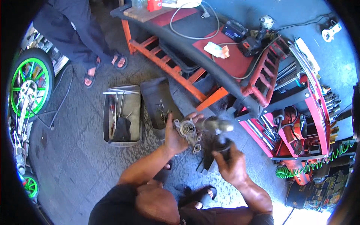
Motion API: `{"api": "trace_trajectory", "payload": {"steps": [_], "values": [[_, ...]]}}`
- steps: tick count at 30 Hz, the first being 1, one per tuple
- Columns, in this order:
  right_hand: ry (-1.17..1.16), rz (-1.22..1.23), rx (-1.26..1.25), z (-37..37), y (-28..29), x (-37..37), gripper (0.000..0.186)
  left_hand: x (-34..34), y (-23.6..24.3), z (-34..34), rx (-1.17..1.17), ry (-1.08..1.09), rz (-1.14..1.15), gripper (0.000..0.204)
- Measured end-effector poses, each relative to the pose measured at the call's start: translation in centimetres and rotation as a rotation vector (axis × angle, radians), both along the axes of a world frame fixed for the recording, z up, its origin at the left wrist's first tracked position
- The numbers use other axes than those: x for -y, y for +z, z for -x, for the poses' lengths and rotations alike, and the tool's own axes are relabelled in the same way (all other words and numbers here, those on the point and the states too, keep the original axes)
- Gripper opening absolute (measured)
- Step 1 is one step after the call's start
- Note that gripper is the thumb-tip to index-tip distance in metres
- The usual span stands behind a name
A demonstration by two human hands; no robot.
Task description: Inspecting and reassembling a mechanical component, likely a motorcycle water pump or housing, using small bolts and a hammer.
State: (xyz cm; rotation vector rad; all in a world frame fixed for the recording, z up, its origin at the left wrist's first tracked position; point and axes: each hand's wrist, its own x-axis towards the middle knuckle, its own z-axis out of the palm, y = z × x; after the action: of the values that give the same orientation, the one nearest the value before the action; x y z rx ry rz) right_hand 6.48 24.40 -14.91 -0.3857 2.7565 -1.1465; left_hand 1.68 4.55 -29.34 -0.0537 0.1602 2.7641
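My left hand (175, 138) grips a grey metal engine part (188, 132) with a round bore and small lugs, held above the concrete floor. My right hand (229, 162) is shut around the dark grip of a power tool (218, 129), whose blurred silver head points left against the metal part. Both forearms come up from the lower edge, and my sandalled foot (204, 195) shows below them.
A metal tray (131, 112) with hand tools and a dark rag lies on the floor to the left, beside a dark mat (155, 99) with small parts. An orange workbench (195, 41) stands behind, a red tool trolley (300, 112) at the right. Another person's sandalled feet (105, 69) stand upper left. A green-rimmed wheel (30, 84) is far left.
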Motion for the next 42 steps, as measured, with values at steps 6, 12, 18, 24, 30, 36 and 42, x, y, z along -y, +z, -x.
{"api": "trace_trajectory", "payload": {"steps": [6, 12, 18, 24, 30, 36, 42], "values": [[0.118, 0.173, -0.203, -1.3, 3.3, -0.6, 0.021, 0.3, 1.1, 0.1, 0.008, -0.022, 0.026, 0.088], [0.074, -0.158, 0.009, 0.2, -2.4, 0.1, 0.029, -0.8, -0.6, 1.6, 0.076, -0.049, -0.066, 0.089], [0.082, 0.168, -0.291, -0.6, 5.2, -0.5, 0.021, 0.8, 0.4, 0.5, -0.126, -0.045, -0.104, 0.087], [0.064, -0.211, -0.081, -0.6, -2.3, 0.3, 0.023, -1.1, 2.8, -0.4, -0.006, -0.110, -0.026, 0.098], [0.024, 0.030, -0.027, 0.0, 2.8, 0.7, 0.029, 0.2, -0.2, 0.3, 0.089, -0.007, -0.049, 0.087], [0.161, 0.017, -0.236, -0.9, 2.6, -0.3, 0.022, 0.3, -0.1, 0.7, -0.014, -0.031, -0.102, 0.085], [0.077, -0.077, 0.003, 2.0, -2.4, 0.7, 0.027, -0.4, -0.5, 0.1, 0.231, -0.031, -0.124, 0.082]]}}
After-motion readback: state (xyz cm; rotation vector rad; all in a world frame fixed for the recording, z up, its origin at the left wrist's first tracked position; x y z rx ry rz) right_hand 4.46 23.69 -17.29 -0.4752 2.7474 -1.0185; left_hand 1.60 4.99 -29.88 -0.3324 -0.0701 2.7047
